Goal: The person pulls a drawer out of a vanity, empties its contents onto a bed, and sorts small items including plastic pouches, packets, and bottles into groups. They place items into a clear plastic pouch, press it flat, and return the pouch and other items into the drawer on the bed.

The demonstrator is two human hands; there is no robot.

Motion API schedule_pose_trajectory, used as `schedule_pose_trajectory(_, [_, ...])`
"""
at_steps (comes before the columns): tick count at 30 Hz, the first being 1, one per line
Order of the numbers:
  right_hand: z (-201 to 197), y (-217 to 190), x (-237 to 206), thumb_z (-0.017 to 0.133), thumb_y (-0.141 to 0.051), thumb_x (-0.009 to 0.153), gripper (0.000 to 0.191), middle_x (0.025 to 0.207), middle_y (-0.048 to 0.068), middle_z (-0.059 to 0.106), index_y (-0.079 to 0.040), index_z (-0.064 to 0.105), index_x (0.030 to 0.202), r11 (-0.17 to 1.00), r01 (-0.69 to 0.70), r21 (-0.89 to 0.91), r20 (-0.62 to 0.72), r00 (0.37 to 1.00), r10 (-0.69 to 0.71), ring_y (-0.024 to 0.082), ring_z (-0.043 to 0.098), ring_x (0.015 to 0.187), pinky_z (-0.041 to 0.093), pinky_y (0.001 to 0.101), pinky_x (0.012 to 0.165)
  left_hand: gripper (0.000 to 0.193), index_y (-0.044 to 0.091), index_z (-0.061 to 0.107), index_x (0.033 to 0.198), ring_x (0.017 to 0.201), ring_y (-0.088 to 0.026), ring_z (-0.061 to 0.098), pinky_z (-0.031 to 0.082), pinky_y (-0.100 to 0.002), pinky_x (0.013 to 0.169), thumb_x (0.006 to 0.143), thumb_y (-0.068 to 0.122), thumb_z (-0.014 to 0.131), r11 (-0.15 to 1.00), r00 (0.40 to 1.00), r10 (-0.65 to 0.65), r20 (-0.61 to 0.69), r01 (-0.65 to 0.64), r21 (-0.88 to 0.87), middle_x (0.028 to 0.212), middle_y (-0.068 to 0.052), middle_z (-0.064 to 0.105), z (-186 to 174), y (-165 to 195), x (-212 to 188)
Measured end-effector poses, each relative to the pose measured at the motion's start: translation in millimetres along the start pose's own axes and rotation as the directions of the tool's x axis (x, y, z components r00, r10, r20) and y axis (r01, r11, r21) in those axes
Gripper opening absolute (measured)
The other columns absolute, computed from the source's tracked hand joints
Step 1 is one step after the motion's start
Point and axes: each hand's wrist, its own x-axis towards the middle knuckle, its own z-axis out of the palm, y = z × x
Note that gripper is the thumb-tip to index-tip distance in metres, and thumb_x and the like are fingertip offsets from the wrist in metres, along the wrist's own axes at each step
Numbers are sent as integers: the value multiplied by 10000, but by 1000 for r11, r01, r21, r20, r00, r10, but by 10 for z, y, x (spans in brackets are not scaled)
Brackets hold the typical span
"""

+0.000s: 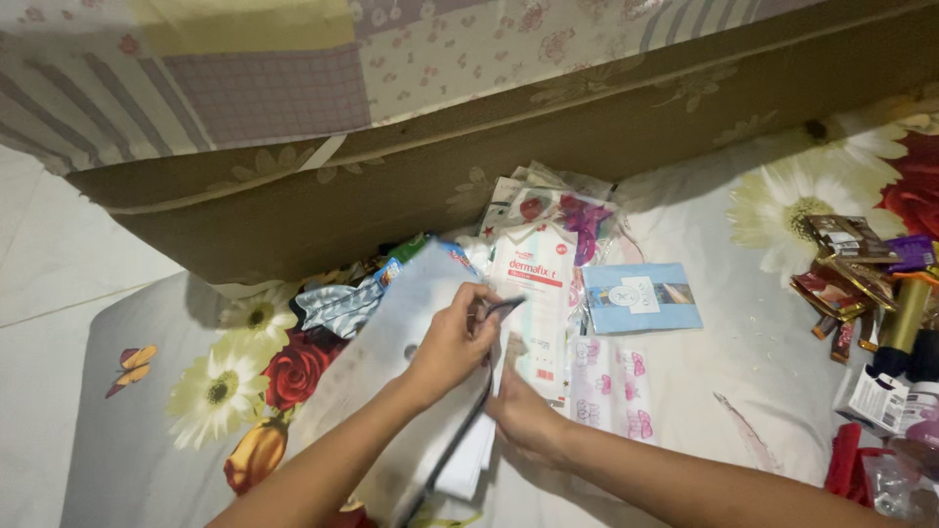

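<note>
left hand (452, 344): i see it curled on top of a pale grey pouch (391, 372), fingers pinching a thin dark strap (460, 430) near the pouch's upper edge.
right hand (523, 416): lies low beside the pouch's right edge, fingers tucked under or against it; i cannot tell whether it is clenched.
pale grey pouch: flat on the flowered sheet (225, 381), between both hands, partly over other packets.
dark strap: runs from the left fingers down across the pouch.
white dressing packet (533, 293): just behind the hands, touching the pile.
blue card packet (641, 296): right of it, apart from the hands.
brown sachets (841, 279): far right, well apart.
mattress edge (489, 147): behind the pile.
</note>
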Motion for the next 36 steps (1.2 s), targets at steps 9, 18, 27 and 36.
schedule_pose_trajectory(9, [-77,-535,210,362,69,952,580,1451,177,491,-145,300,1487,927,207,312,-235,962,-136,328,560,1307,502,464,1059,328,82,549,1188,925,-357,683,533,-434,776,871,91,632,837,976,186,111,-217,502,987,-168,692,-300,-67,-359])
schedule_pose_trajectory(18, [-300,-318,860,341,-190,1061,306,1178,130,684,-108,482,1319,870,227,438,-87,974,-211,285,696,1008,607,414,782,352,41,526,1221,717,-289,657,546,-394,692,878,60,605,941,979,123,161,-166,294,821,-161,637,-156,-46,-367])
schedule_pose_trajectory(27, [-387,254,1326,500,-9,946,257,882,79,667,-54,642,1156,994,-94,53,197,977,82,170,645,715,526,307,625,437,50,465,1238,626,-221,613,508,-360,608,830,92,617,943,979,-194,67,168,286,707,-107,601,-426,-407,-346])
schedule_pose_trajectory(36, [-766,360,1410,639,-50,904,212,1051,187,743,-32,702,1106,186,564,-805,551,826,-119,285,709,991,565,403,881,256,21,557,1073,614,-197,623,512,-337,609,868,138,657,894,964,-266,-10,251,371,677,-88,608,-524,-1010,-261])
